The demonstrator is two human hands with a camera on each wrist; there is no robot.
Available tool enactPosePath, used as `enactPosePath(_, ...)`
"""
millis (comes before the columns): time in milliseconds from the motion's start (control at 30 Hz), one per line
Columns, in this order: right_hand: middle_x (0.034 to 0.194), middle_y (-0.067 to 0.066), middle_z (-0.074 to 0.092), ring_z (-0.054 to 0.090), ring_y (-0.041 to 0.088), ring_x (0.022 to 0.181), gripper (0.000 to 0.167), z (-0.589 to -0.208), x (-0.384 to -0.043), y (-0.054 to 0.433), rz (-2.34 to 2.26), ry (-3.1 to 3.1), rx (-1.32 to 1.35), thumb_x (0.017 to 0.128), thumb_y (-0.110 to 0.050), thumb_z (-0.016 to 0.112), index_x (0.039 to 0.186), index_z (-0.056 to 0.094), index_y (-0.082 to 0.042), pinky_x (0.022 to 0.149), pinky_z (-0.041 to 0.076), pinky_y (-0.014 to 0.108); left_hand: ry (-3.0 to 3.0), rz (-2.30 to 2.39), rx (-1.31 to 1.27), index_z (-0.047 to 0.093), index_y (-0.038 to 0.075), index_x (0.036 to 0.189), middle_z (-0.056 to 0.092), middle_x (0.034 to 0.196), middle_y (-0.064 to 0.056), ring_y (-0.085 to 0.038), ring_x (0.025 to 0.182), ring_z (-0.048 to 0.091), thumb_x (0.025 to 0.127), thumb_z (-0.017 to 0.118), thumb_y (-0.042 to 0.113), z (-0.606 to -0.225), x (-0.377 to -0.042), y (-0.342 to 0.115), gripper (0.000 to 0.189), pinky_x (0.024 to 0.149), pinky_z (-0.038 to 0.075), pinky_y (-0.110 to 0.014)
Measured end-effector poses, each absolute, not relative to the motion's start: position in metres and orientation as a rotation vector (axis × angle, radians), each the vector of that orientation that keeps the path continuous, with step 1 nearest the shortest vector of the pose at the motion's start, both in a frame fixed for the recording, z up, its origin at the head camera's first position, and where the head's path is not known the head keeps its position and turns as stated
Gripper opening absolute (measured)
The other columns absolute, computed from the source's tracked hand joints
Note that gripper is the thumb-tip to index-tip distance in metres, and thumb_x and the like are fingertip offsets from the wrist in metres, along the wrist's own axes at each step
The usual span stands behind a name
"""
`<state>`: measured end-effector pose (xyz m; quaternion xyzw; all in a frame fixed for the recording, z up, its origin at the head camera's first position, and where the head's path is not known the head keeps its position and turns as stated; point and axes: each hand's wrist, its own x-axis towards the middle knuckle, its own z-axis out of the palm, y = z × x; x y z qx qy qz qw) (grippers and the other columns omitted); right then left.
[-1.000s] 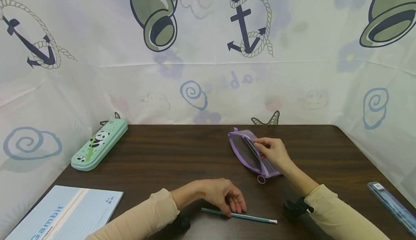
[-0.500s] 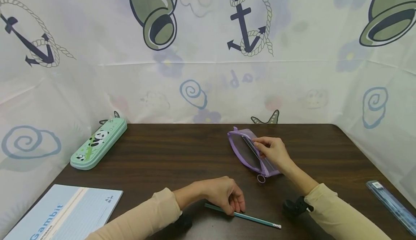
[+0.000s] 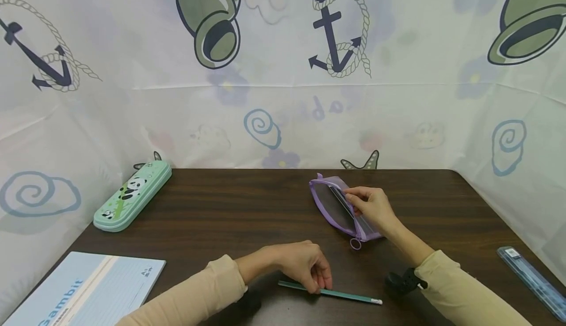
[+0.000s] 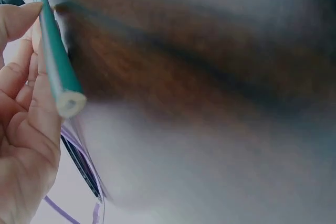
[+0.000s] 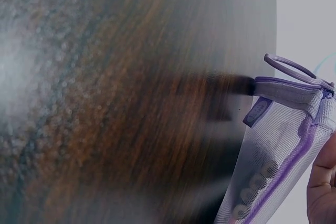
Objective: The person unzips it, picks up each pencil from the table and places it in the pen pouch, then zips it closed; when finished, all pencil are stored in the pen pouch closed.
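Far left, upper: a mint-green, rounded panda-print case (image 3: 132, 196); below it, lower left, a pale-blue rectangular "Gambit" pad (image 3: 95, 286). At lower centre I see the left hand (image 3: 305, 264) pinching a slim teal pencil (image 3: 349, 295) between thumb and fingers, near its middle. The long axis runs mostly left to right, dipping slightly; the white eraser end points right. Whether it touches the tabletop (image 3: 239, 203), I can't tell. Key relation: the purple mesh zip pouch (image 3: 366, 229) lies up and right of the pencil, mouth gaping leftward, its length slanting from upper left to lower right, so the two axes cross at an angle. The left hand is nearer the pencil; the right hand (image 3: 372, 207) pinches the pouch's right-hand edge. Far right, low: a long blue clear-plastic packet (image 3: 532, 282).
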<state>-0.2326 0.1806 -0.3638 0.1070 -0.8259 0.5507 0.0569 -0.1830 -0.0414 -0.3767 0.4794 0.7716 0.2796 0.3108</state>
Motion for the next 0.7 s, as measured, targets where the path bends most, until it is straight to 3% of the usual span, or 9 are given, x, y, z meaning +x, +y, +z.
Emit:
enactPosePath(133, 0.078, 0.016, 0.067, 0.056, 0.008, 0.056, 0.022, -0.364, -0.233, 0.181, 1.653, -2.518, 0.323, 0.091, -0.004, 0.06, 0.107, 0.065, 0.01, 0.053, 0.053, 0.022, 1.998, 0.794, 1.198, 0.071, 0.004, 0.09, 0.062, 0.073, 0.011, 0.006, 0.067, 0.057, 0.078, 0.07, -0.005, -0.372, -0.188, -0.047, 0.015, 0.064, 0.052, -0.013)
enactPosePath(300, 0.079, 0.017, 0.067, 0.056, 0.008, 0.056, 0.023, -0.364, -0.233, 0.182, 1.651, -2.526, 0.316, 0.091, -0.004, 0.06, 0.108, 0.065, 0.01, 0.053, 0.053, 0.021, 1.861, 0.978, 0.934, 0.066, -0.007, 0.096, 0.06, 0.073, 0.003, -0.003, 0.068, 0.056, 0.081, 0.061, -0.011, -0.363, -0.2, -0.056, 0.017, 0.06, 0.049, -0.015)
enactPosePath(533, 0.075, 0.015, 0.065, 0.055, 0.009, 0.056, 0.023, -0.364, -0.233, 0.182, 1.673, -2.516, 0.332, 0.091, -0.003, 0.06, 0.107, 0.065, 0.011, 0.051, 0.052, 0.021, 1.789, 1.089, 0.639, 0.062, -0.005, 0.107, 0.067, 0.088, 0.0, -0.009, 0.082, 0.062, 0.089, 0.058, 0.002, -0.355, -0.222, -0.075, 0.02, 0.073, 0.054, -0.023)
enactPosePath(700, 0.075, 0.016, 0.066, 0.055, 0.008, 0.055, 0.022, -0.363, -0.234, 0.182, 1.666, -2.507, 0.344, 0.09, -0.002, 0.06, 0.107, 0.065, 0.011, 0.051, 0.052, 0.022, 1.739, 1.336, 0.45, 0.056, -0.008, 0.118, 0.069, 0.097, -0.004, -0.008, 0.083, 0.063, 0.091, 0.053, 0.002, -0.358, -0.236, -0.079, 0.029, 0.07, 0.053, -0.019)
